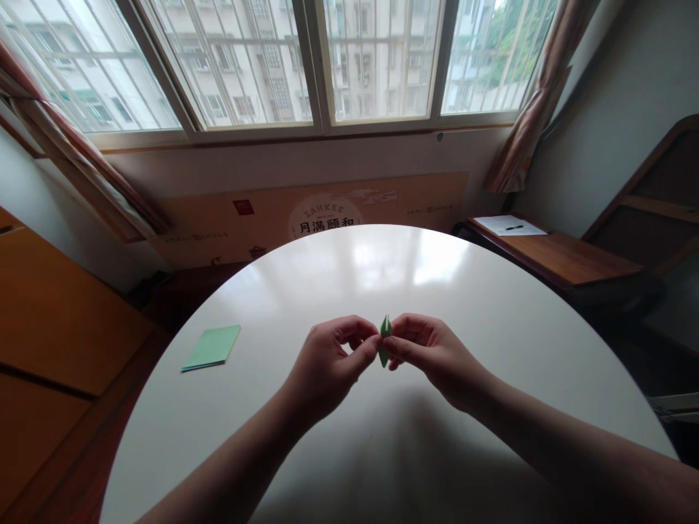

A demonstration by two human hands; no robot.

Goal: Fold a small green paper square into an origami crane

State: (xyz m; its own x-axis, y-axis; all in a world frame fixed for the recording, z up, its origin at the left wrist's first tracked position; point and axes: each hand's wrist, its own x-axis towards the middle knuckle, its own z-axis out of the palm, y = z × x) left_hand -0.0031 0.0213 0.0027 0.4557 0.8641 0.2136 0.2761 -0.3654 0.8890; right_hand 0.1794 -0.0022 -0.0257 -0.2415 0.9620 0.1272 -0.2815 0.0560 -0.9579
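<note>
The fingers of both hands are nearly closed, pinching a small piece of folded green paper between them. The left hand grips its left side between thumb and curled forefinger, and the right hand does the same on the right, its thumb laid across the front and the other fingers bent behind. The folded paper stands upright between the two sets of fingertips, narrow and pointed at its lower end, with a split showing at the top; its middle is partly hidden by the thumbs. It is held near the middle of the round white tabletop, above the surface. A flat stack of green paper squares lies on the tabletop to the left, well apart from the hands and near the edge. Beyond, a printed banner runs along the wall beneath the window. On the right, a wooden side table carries a white sheet with a dark pen lying on it.
</note>
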